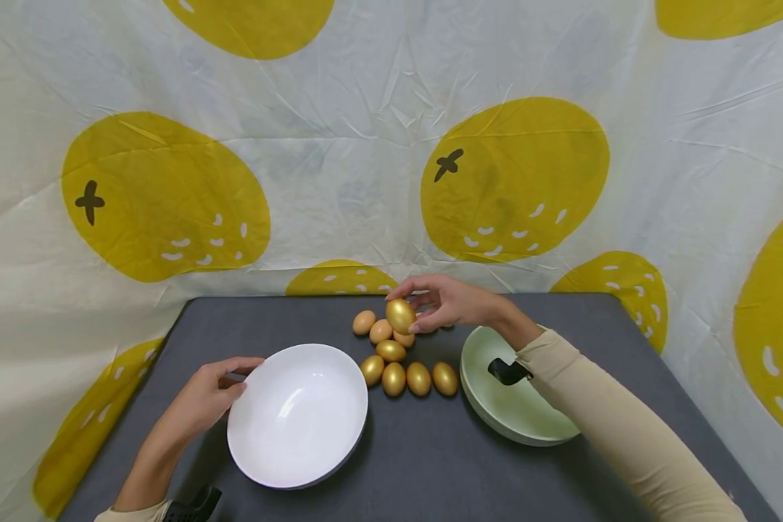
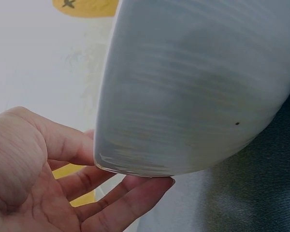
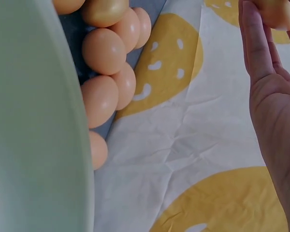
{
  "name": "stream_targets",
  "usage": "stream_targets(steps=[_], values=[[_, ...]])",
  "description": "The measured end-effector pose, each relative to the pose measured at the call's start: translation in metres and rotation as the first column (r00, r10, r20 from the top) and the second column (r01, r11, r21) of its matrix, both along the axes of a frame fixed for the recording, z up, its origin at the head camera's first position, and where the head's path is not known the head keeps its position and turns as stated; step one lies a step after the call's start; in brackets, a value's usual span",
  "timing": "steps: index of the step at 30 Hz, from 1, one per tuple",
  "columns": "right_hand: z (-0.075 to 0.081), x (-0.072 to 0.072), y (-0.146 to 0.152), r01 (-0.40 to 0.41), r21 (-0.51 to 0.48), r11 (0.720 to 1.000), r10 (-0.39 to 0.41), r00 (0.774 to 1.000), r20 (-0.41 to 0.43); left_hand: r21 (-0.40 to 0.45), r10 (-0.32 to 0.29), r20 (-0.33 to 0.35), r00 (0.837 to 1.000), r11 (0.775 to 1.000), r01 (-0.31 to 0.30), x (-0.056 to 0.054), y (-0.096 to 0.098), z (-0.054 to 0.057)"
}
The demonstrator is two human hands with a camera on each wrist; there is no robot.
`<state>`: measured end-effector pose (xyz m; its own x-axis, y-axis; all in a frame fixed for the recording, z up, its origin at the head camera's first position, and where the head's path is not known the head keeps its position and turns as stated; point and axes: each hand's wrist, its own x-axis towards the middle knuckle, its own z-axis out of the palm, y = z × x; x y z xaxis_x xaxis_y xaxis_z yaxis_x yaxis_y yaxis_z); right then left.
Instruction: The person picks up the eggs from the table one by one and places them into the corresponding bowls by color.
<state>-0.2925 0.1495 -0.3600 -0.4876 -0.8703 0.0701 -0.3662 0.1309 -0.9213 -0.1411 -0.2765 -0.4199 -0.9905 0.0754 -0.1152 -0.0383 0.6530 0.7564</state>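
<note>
My right hand [image 1: 453,301] holds a gold egg [image 1: 401,316] between thumb and fingers, raised over the group of eggs at the back of the table. The right wrist view catches the same egg [image 3: 279,13] at its upper corner. With thumb and fingers my left hand [image 1: 199,402] grips the left rim of a white bowl [image 1: 296,417], whose inside shows bare. In the left wrist view the thumb is at the rim and the fingertips lie against the bowl's outer wall [image 2: 193,96]. Below the raised egg lie several gold eggs [image 1: 419,379] and brown eggs [image 1: 364,322].
A pale green bowl [image 1: 505,399] stands at the right, partly under my right forearm. More brown eggs [image 3: 104,50] lie behind it in the right wrist view. The dark grey table [image 1: 424,464] ends at a white cloth [image 1: 352,181] with yellow fruit shapes.
</note>
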Motion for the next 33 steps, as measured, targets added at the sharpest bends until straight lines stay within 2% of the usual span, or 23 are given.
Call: stream_targets(steps=[5,12,15,21,28,33], values=[[0.002,0.002,-0.005,-0.036,0.002,0.999,0.036,0.999,0.014,0.008,0.001,0.009,1.000,1.000,-0.001,0.000,0.000,0.001],[0.002,0.005,-0.015,-0.060,0.005,0.998,0.061,0.995,-0.083,0.020,-0.003,0.019,1.000,1.000,0.002,0.001,0.000,0.001],[0.002,0.006,-0.018,-0.070,0.017,0.997,0.072,0.993,-0.096,0.038,0.003,0.033,0.999,0.999,-0.004,0.002,-0.001,0.001],[0.001,0.010,-0.024,-0.094,0.046,0.994,0.097,0.994,-0.048,0.079,0.013,0.057,0.998,0.997,-0.017,0.003,-0.001,0.000],[0.003,0.013,-0.036,-0.161,0.049,0.986,0.163,0.986,-0.041,0.118,-0.010,0.063,0.998,0.993,0.003,0.005,-0.001,0.003],[0.006,0.016,-0.045,-0.175,0.074,0.982,0.177,0.984,-0.019,0.140,-0.021,0.075,0.997,0.990,0.010,0.006,-0.002,0.004]])
